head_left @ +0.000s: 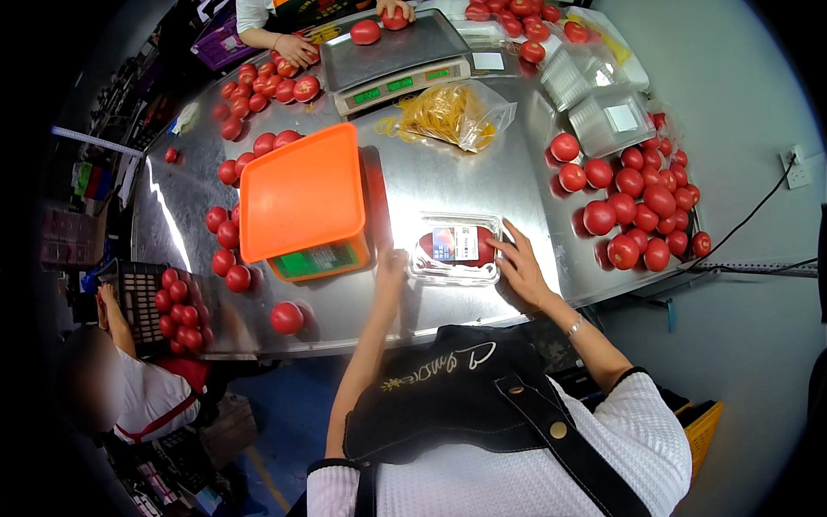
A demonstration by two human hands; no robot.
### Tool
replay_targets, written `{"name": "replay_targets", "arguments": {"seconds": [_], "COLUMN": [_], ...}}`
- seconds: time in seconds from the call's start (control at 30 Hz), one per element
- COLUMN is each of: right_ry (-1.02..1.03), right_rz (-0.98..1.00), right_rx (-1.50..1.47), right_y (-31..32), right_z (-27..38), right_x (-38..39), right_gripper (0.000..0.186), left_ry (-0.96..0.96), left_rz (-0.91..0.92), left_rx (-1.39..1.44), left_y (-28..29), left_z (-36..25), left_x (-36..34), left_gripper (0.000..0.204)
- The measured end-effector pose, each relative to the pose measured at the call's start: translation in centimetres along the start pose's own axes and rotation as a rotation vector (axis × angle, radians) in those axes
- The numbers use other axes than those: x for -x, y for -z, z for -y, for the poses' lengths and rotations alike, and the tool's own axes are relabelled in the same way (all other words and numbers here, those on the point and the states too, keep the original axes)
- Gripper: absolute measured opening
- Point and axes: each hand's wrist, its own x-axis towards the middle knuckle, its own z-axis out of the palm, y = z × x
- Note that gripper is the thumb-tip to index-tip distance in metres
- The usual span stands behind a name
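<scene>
In front of me on the metal table lies a clear plastic box (455, 274) with red tomatoes inside and a printed label on its lid. My right hand (523, 269) rests at the box's right edge, fingers stretched and apart, touching the rim and lid. At the left edge of the box is my left hand (392, 265); motion smears its fingers, and whether they touch the box is unclear. An orange-lidded tub (303, 198) stands just left of that hand. A single tomato (287, 318) sits near the table's front edge.
A scale (396, 65) stands at the back, where another person's hands (295, 50) touch tomatoes. Before it lies a bag of yellow rubber bands (448, 112). Tomatoes (659, 201) and stacked clear boxes (610, 123) fill the right side. At left, another person reaches toward a black crate (142, 302).
</scene>
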Motion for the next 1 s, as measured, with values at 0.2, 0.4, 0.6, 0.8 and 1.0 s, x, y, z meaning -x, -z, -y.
{"name": "replay_targets", "arguments": {"seconds": [0.2,0.4,0.6,0.8,1.0], "right_ry": [-0.739,-0.884,-0.704,-0.288,-0.215], "right_rz": [-0.014,-0.134,0.42,-0.324,-0.291], "right_rx": [-1.097,-1.297,-0.653,0.343,0.474], "right_y": [-3.1,-3.7,0.7,1.3,-1.9], "right_z": [0.3,1.1,-4.8,-8.2,-13.5], "right_x": [5.0,3.8,-2.1,-22.6,-26.2], "right_gripper": [0.039,0.016,0.022,0.015,0.012], "left_ry": [0.288,0.31,0.268,0.147,-0.042], "left_rz": [0.208,0.252,0.376,0.332,0.094], "left_rx": [0.391,0.477,0.261,0.062,-0.054], "left_y": [1.0,1.4,4.6,0.4,-4.9], "left_z": [-0.9,0.4,-1.0,-1.1,-1.0], "left_x": [1.1,0.1,-1.6,-6.3,-6.9], "left_gripper": [0.04,0.037,0.037,0.033,0.029]}}
